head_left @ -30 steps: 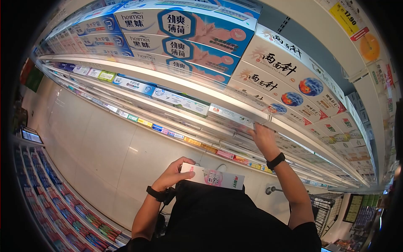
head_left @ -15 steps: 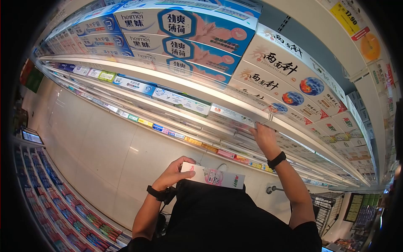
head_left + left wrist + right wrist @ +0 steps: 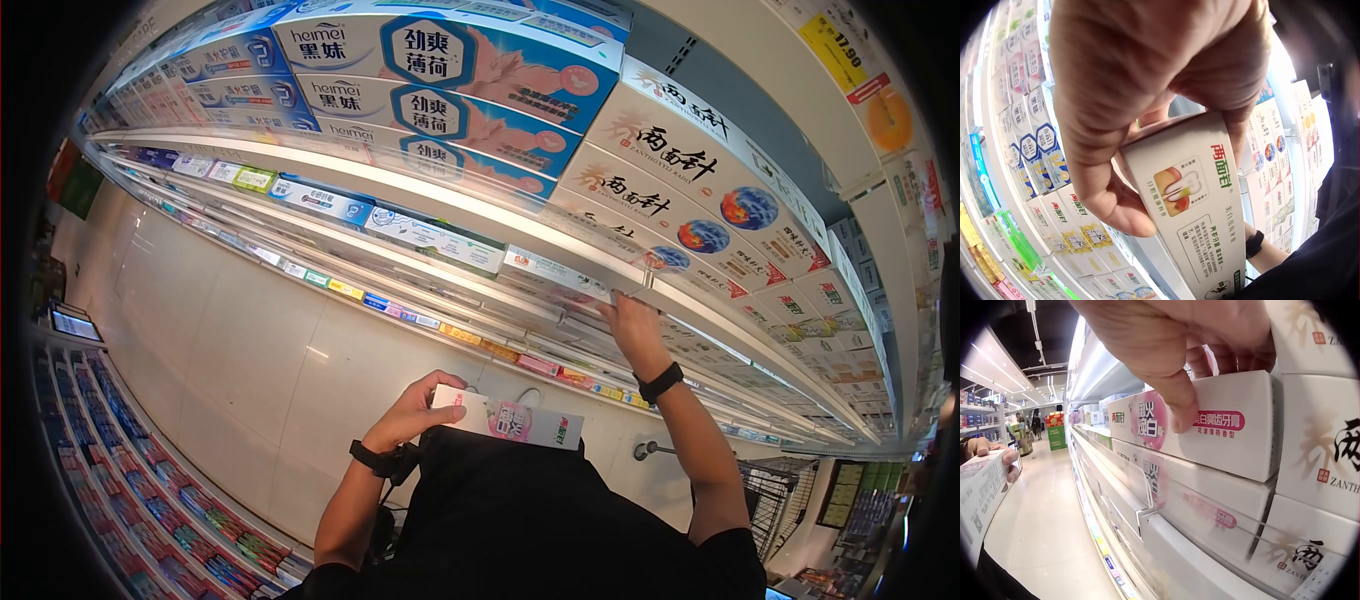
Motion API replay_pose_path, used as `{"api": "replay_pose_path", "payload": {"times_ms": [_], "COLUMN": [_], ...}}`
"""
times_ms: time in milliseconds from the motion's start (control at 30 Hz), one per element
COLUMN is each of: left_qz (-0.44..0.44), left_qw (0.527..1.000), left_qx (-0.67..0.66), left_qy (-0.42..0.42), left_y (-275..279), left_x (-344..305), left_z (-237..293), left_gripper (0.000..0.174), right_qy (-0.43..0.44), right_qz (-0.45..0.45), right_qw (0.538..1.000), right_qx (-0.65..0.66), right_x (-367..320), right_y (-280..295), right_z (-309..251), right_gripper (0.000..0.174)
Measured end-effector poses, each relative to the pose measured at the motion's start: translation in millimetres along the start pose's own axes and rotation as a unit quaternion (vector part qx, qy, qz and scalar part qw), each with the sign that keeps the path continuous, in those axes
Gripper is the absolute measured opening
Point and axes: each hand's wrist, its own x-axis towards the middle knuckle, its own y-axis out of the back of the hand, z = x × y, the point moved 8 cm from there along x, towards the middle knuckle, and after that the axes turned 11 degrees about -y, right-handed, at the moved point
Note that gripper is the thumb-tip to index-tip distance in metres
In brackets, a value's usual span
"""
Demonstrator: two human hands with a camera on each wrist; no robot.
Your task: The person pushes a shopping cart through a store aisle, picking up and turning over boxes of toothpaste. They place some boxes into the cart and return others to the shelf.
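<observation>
My left hand (image 3: 408, 415) grips a white toothpaste box (image 3: 515, 418) by one end, in front of the dark clothing. In the left wrist view this toothpaste box (image 3: 1194, 206) shows a tooth picture and green and red lettering, with fingers and thumb on either side. My right hand (image 3: 638, 332) reaches into the shelf below the top row. Seen from the right wrist, it pinches a white toothpaste box (image 3: 1222, 419) with a pink badge, thumb on the front face and fingers behind. That box sits on top of a similar toothpaste box (image 3: 1200, 503).
A clear plastic guard (image 3: 1147, 494) runs along the shelf edge. White boxes with black lettering (image 3: 1316, 450) stand close at the right. Blue boxes (image 3: 480, 55) fill the upper shelf. Across the tiled floor (image 3: 240, 310) is another shelf (image 3: 150, 480); a wire cart (image 3: 785, 500) stands at the right.
The head view has shifted very slightly. Both hands keep their holds and positions.
</observation>
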Motion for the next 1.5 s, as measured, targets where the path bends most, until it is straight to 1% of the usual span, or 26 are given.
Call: {"api": "replay_pose_path", "payload": {"times_ms": [200, 300, 400, 500, 600, 700, 800, 900, 1000, 1200, 1300, 1400, 1500], "left_qz": [-0.007, -0.008, -0.003, 0.009, 0.007, 0.007, 0.011, 0.006, 0.008, 0.002, -0.001, -0.002, 0.002], "left_qw": [1.000, 1.000, 1.000, 0.999, 1.000, 1.000, 1.000, 1.000, 1.000, 1.000, 1.000, 1.000, 1.000], "left_qx": [0.006, 0.003, 0.001, 0.030, 0.021, 0.018, 0.014, 0.016, 0.005, 0.002, -0.001, 0.019, 0.003], "left_qy": [0.006, -0.007, -0.005, -0.022, -0.007, -0.022, -0.018, -0.015, -0.016, -0.015, -0.010, -0.013, -0.013], "left_y": [0.4, -1.9, -0.1, 1.2, 1.6, -0.6, -0.7, 0.6, -1.1, -1.7, -3.5, -3.1, -3.9], "left_x": [1.0, 2.6, 2.0, 3.1, 4.3, 6.4, 6.6, 6.9, 7.7, 9.9, 9.6, 9.7, 8.1], "left_z": [-2.8, 1.4, -2.7, -0.8, -4.3, -1.8, -1.8, -5.1, -3.7, -8.3, -7.4, -6.4, -4.8], "left_gripper": [0.036, 0.036, 0.035, 0.036, 0.036, 0.035, 0.035, 0.035, 0.035, 0.035, 0.035, 0.036, 0.036], "right_qy": [-0.032, -0.016, -0.037, -0.058, -0.023, -0.038, -0.038, -0.031, -0.008, -0.024, -0.018, 0.014, -0.001], "right_qz": [-0.049, -0.011, -0.018, -0.026, 0.000, -0.015, -0.021, -0.014, 0.013, -0.001, 0.006, 0.053, 0.030], "right_qw": [0.998, 1.000, 0.999, 0.998, 0.999, 0.999, 0.999, 0.999, 1.000, 1.000, 1.000, 0.998, 0.999], "right_qx": [-0.002, -0.002, -0.011, -0.016, -0.023, -0.028, -0.030, -0.028, -0.018, -0.015, -0.013, -0.013, -0.017], "right_x": [0.1, 1.7, 1.3, 1.5, -0.5, -2.4, -2.3, -0.5, 0.9, 2.3, 1.4, -1.3, -0.8], "right_y": [-1.9, -4.5, -2.8, -1.5, 2.6, 5.6, 5.9, 3.5, 1.3, -0.3, 1.2, 4.4, 2.8], "right_z": [1.0, 2.0, 2.5, 4.8, 1.1, 0.0, -1.3, -2.4, -2.7, -1.2, -3.1, -4.7, -3.4], "right_gripper": [0.035, 0.036, 0.037, 0.038, 0.037, 0.037, 0.036, 0.037, 0.039, 0.040, 0.039, 0.038, 0.036]}}
